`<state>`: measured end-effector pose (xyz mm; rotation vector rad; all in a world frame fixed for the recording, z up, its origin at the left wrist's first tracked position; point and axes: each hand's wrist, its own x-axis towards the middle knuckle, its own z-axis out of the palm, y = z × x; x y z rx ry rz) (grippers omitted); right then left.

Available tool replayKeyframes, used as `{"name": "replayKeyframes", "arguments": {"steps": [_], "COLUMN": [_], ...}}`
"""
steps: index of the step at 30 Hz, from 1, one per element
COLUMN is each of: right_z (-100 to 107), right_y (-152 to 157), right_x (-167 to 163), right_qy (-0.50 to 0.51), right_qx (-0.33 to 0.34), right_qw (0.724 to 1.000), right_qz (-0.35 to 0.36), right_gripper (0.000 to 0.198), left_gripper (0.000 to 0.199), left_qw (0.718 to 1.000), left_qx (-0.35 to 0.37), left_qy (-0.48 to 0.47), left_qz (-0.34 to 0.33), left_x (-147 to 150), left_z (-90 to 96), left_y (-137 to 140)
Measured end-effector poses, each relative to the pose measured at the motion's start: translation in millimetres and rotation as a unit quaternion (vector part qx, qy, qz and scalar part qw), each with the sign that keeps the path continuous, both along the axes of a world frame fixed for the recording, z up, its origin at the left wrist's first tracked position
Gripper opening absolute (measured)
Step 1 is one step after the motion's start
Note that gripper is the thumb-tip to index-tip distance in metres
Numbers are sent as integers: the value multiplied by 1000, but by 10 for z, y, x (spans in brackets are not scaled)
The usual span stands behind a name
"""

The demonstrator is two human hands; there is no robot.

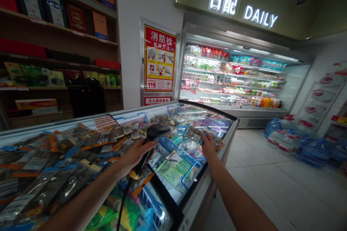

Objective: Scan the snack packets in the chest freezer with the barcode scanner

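packets (67, 173) lie on the freezer (199, 198), shelves (56, 25) behind at left, a fridge (252, 119) behind at right.

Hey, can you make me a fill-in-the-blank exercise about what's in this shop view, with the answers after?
1. The left hand grips a scanner whose head is coloured ____.
2. In the picture, the packet held by the right hand is to the ____ of the scanner.
3. The three-digit number at the lower left of the red poster is ____.
4. The English word on the lit sign is ____.

Missing words: black; right; 119; DAILY.
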<state>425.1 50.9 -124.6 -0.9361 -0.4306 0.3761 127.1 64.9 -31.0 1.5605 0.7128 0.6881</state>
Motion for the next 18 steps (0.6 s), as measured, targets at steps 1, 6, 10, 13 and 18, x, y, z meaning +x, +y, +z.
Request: {"name": "replayKeyframes", "arguments": {"steps": [1, 6, 10, 13, 18], "right_z": [-4, 120, 371, 547, 742], "right_y": [12, 2, -131, -282, -555], "right_x": [23, 210, 201, -102, -812], "right_qy": [-1, -29, -84, -133, -164], "right_qx": [-13, -86, -111, -110, -92], "right_qw": [1000, 992, 984, 983, 930], "right_qz": [-13, -86, -110, -60, 317], "right_gripper": [29, 23, 20, 16, 35], "left_gripper": [34, 38, 36, 35, 60], "left_qw": [1000, 999, 997, 997, 994], "left_qx": [0, -1, -2, 15, 80], "left_qy": [-1, -44, -69, -72, -69], "left_qz": [5, 20, 22, 5, -2], "left_x": [0, 31, 121, 305, 870], "left_z": [9, 35, 80, 102, -31], "left_y": [-5, -42, -107, -154, -246]}}
